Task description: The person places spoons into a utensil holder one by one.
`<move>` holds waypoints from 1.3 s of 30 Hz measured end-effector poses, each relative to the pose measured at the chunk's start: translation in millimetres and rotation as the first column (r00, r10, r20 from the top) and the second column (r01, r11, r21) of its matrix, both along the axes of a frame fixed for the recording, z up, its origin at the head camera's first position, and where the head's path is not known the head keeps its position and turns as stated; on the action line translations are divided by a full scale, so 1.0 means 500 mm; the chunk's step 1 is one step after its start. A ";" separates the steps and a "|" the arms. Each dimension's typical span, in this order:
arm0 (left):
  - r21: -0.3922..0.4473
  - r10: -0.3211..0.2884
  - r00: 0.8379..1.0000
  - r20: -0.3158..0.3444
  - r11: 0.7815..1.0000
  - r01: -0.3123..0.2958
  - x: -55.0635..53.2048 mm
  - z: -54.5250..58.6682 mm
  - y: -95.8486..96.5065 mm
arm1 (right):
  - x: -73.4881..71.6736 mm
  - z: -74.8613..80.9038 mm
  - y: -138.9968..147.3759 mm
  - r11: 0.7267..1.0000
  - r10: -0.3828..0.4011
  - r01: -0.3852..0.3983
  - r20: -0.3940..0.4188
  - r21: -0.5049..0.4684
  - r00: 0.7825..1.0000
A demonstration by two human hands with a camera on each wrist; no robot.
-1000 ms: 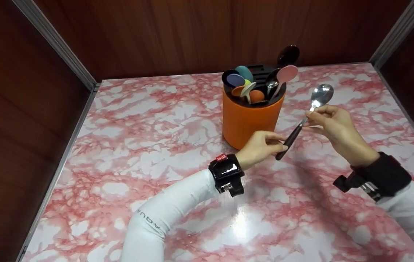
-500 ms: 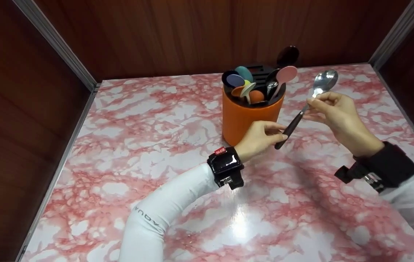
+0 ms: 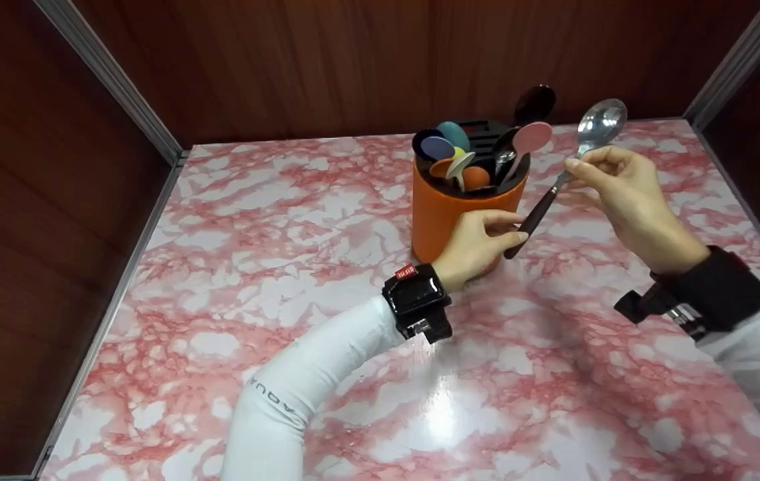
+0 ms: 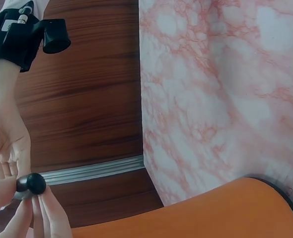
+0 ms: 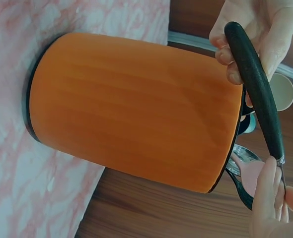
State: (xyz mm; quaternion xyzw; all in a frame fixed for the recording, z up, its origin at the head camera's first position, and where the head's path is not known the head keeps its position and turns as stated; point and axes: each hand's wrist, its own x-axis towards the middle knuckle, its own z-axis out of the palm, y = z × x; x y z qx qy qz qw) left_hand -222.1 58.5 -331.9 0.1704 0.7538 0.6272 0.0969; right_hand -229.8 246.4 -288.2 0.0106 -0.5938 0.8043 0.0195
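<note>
A metal serving spoon (image 3: 602,123) with a dark handle (image 3: 536,215) is held tilted in the air, bowl end up and to the right. My left hand (image 3: 476,240) pinches the handle near its lower end. My right hand (image 3: 634,197) pinches the metal neck just below the bowl. In the left wrist view the black handle end (image 4: 36,183) points at the camera. Seen from the right wrist, the handle (image 5: 256,84) spans between both hands. Just behind my left hand stands an orange utensil holder (image 3: 443,224), partly hidden by that hand.
Several utensils stand in the holder, among them a pink spoon (image 3: 532,137), a dark spoon (image 3: 535,104) and a teal one (image 3: 453,135). The pink-and-white marbled table (image 3: 273,267) is bounded by dark wood panels (image 3: 326,73) at the back and sides.
Both hands have lifted the spoon, moving away from me toward the back of the table, with their grips unchanged. The holder stays in place.
</note>
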 end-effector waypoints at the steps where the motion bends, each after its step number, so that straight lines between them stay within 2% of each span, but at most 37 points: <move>1: 0.007 0.006 1.000 -0.001 1.000 -0.006 0.001 0.000 0.000 | -0.001 0.002 -0.001 1.000 -0.003 0.003 -0.004 -0.001 1.000; 12: 0.031 0.069 0.997 -0.026 0.997 -0.069 0.003 0.004 0.005 | -0.005 0.019 -0.013 1.000 -0.020 0.021 -0.082 0.013 0.996; 19: 0.054 0.097 0.995 0.020 0.994 -0.098 0.001 0.005 0.005 | -0.006 0.030 -0.019 1.000 -0.003 0.003 -0.115 0.000 0.993; 29: 0.077 0.114 0.992 0.048 0.990 -0.118 -0.002 0.001 0.000 | -0.005 0.047 -0.024 1.000 0.026 -0.023 -0.169 0.018 0.985; 34: 0.070 0.137 0.988 0.067 0.987 -0.142 -0.003 -0.008 -0.004 | -0.008 0.052 -0.031 1.000 0.023 -0.023 -0.206 0.000 0.978; 39: 0.086 0.145 0.982 0.121 0.984 -0.155 -0.002 -0.021 -0.011 | -0.010 0.057 -0.034 1.000 0.003 -0.003 -0.196 0.001 0.981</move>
